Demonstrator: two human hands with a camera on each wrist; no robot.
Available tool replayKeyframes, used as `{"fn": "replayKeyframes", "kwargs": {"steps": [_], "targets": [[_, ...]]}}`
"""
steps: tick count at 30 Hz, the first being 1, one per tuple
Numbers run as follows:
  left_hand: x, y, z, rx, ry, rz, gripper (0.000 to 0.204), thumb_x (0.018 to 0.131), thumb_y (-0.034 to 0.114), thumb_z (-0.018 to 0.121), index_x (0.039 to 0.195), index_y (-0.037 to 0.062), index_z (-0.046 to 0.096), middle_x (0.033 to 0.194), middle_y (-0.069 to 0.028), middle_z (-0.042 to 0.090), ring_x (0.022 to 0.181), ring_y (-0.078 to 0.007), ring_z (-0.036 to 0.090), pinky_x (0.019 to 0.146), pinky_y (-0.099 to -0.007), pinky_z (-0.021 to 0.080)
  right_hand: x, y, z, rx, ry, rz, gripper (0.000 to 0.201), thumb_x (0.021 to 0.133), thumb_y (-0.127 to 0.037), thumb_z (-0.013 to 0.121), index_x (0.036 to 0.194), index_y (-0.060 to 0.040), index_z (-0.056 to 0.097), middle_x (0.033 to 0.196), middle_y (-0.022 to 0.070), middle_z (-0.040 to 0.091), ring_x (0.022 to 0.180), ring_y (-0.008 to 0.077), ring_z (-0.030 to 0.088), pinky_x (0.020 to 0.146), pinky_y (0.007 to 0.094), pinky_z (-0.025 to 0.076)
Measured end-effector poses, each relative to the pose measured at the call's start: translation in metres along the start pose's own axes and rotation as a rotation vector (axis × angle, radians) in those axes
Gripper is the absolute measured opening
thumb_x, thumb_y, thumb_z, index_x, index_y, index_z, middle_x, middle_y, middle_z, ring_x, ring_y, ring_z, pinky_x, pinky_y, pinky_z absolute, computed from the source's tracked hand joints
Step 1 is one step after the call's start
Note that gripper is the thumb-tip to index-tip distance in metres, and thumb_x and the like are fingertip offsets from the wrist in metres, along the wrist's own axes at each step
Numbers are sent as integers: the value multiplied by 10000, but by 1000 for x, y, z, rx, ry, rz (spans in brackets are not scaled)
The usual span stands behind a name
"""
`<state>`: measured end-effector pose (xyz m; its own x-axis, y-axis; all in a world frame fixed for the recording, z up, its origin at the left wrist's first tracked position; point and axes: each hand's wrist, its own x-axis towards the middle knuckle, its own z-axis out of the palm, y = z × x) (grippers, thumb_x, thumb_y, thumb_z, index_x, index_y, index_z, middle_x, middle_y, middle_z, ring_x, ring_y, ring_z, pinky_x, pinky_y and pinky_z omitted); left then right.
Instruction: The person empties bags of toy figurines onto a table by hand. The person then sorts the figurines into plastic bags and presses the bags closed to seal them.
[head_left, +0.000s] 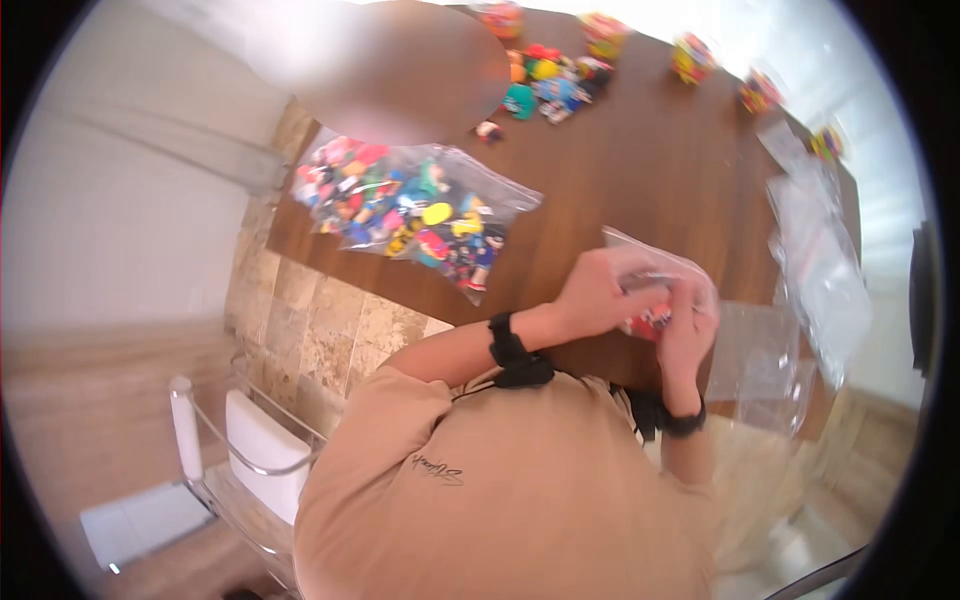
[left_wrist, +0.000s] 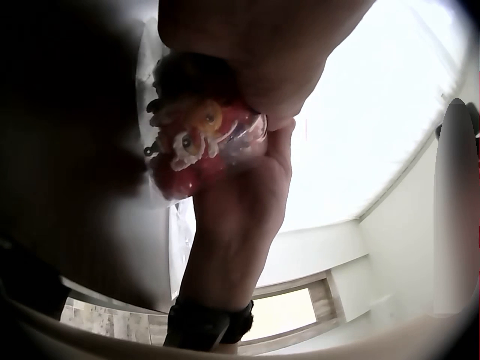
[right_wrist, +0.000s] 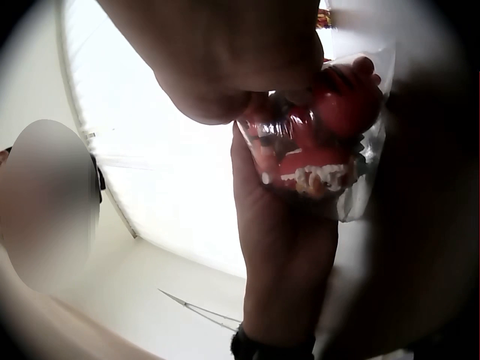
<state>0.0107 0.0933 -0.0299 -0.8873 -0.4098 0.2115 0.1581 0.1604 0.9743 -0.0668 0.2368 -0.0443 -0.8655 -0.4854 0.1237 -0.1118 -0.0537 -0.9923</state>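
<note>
Both hands hold a small clear plastic bag (head_left: 628, 238) over the table's near edge. Red toy figures (head_left: 652, 318) with white and yellowish parts show through its plastic. My left hand (head_left: 598, 290) grips the bag from the left, fingers bent across its top. From the other side, my right hand (head_left: 690, 325) curls round it with the thumb side toward the left hand. In the left wrist view the bag's filled part (left_wrist: 199, 142) sits between both hands. A round red toy (right_wrist: 349, 105) bulges near the bag's edge in the right wrist view.
On the brown table (head_left: 580, 190) lies a large zip bag (head_left: 515, 195) full of colourful small toys. Loose toys (head_left: 560, 90) form a pile behind it. Several bright tubs (head_left: 692, 58) line the far edge. Clear bags (head_left: 825, 275) lie at the right; a white chair (head_left: 262, 450) stands lower left.
</note>
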Motion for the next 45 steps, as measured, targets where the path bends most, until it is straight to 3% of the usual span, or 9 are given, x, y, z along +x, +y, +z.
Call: {"fn": "replayKeyframes", "kwargs": {"steps": [9, 11, 12, 13, 19, 26, 37, 42, 45], "targets": [[-8, 53, -30, 181, -62, 67, 694, 639, 280, 872, 1237, 43, 611, 1220, -161, 636, 1039, -253, 664, 883, -358, 534, 9, -50, 16, 660, -32, 252, 333, 1079, -265, 401, 1060, 21, 571, 1121, 174, 661, 986, 252, 669, 873, 382, 566], [-10, 63, -44, 164, -95, 48, 722, 623, 257, 859, 1246, 8, 591, 1252, -179, 620, 1096, -260, 647, 915, -381, 527, 11, -44, 11, 729, -327, 379, 331, 1067, -211, 345, 1178, 24, 550, 1252, 194, 620, 1158, 300, 615, 1001, 422, 508], [-9, 66, -68, 395, -40, 60, 693, 635, 232, 852, 1236, 2, 595, 1268, -169, 621, 1105, -249, 643, 926, -388, 523, 11, -44, 28, 668, -367, 114, 326, 1035, -152, 421, 1290, 21, 527, 1312, 170, 594, 1235, 285, 570, 1070, 419, 449], [-21, 69, -87, 300, -41, -226, 672, 653, 203, 842, 1246, 4, 596, 1305, -146, 604, 1119, -237, 629, 932, -376, 524, 10, -48, 28, 572, -458, 122, 423, 991, -107, 540, 1393, 1, 465, 1367, 154, 560, 1302, 253, 515, 1101, 395, 407], [-12, 113, -254, 467, 347, -130, 678, 805, 63, 724, 1425, -7, 462, 1350, -188, 541, 1167, -237, 591, 974, -360, 512, 1, -73, 6, -91, -710, 81, 628, 923, -302, 668, 1426, -12, 427, 1401, 153, 536, 1286, 274, 534, 1040, 385, 445], [7, 108, -384, 400, 180, -478, 677, 913, 150, 676, 1489, -3, 357, 1347, -194, 536, 1187, -244, 573, 975, -360, 497, -7, -76, -24, -272, -623, 38, 606, 929, -319, 645, 1419, -26, 441, 1399, 170, 523, 1254, 339, 534, 1015, 399, 459], [19, 72, -373, 733, 125, -501, 661, 935, 284, 663, 1471, -3, 405, 1363, -188, 553, 1235, -226, 542, 1050, -341, 421, -12, -60, -41, -202, -444, 76, 621, 854, -151, 740, 1397, -17, 470, 1350, 126, 588, 1259, 264, 561, 1067, 371, 429], [11, 77, -359, 920, 172, -420, 638, 964, 331, 622, 1461, -13, 416, 1389, -207, 541, 1292, -267, 511, 1056, -343, 412, -9, -79, -107, -855, -107, 78, 615, 870, -187, 727, 1408, -25, 477, 1368, 143, 574, 1297, 284, 528, 1078, 378, 400], [7, 87, -344, 803, 93, -636, 620, 970, 340, 611, 1445, -19, 440, 1407, -210, 530, 1304, -269, 506, 1056, -343, 410, -3, -64, -185, -1129, 110, 214, 675, 874, -178, 718, 1457, -13, 422, 1443, 167, 516, 1316, 300, 509, 1081, 362, 390]]}}
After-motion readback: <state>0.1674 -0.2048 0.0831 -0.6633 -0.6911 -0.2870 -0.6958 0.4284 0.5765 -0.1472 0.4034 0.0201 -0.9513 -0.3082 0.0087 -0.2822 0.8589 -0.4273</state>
